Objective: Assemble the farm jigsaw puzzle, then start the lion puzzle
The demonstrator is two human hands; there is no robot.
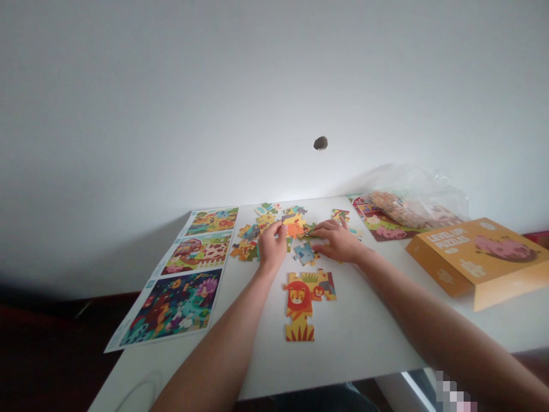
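Observation:
My left hand (273,245) pinches a yellow and orange puzzle piece (294,228) between thumb and fingers, above the loose pieces. To its right, my right hand (337,239) reaches over the pile with fingers apart. Its thumb is close to a light blue puzzle piece (304,253); whether they touch I cannot tell. Several loose pieces (249,233) lie to the left of my left hand, partly overlapping. Nearer to me is a joined section of puzzle (299,300) showing a lion with a red mane, a smaller lion's head and grass.
A picture sheet (189,269) with three printed scenes lies along the table's left side. At the back right, a clear plastic bag (412,203) of pieces rests on a farm picture (377,220). An orange puzzle box (480,254) stands at the right. The wall (266,114) has a hole.

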